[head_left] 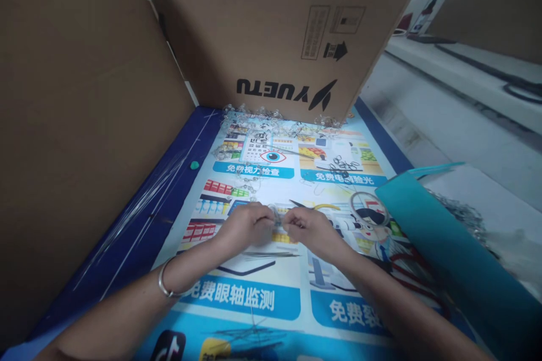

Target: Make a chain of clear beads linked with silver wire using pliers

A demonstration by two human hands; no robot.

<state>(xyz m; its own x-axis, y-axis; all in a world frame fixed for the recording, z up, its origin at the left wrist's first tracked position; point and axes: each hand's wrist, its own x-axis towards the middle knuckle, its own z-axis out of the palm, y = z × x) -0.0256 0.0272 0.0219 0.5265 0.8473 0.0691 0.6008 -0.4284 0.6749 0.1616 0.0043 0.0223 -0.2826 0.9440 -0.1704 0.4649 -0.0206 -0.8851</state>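
My left hand (254,224), with a silver bangle on its wrist, is closed in a pinch. Close beside it my right hand (311,228) is closed too, thumb against fingers. Between the fingertips shows a small strand of beaded wire (276,215); the fingers hide much of it, and its detail is blurred. A chain of clear beads (249,181) lies just beyond the left hand. Past my right hand, a dark pointed tip and a yellow handle (328,206) stick out, perhaps of pliers. Thin straight wires (271,254) lie under the hands.
Clear beaded strands (254,114) are heaped along a cardboard wall (271,39). Small dark loops (344,164) lie to the right, near a round coil (369,208). A teal box (449,242) at right holds a metallic tangle (459,214). More long wires (139,203) lie at left.
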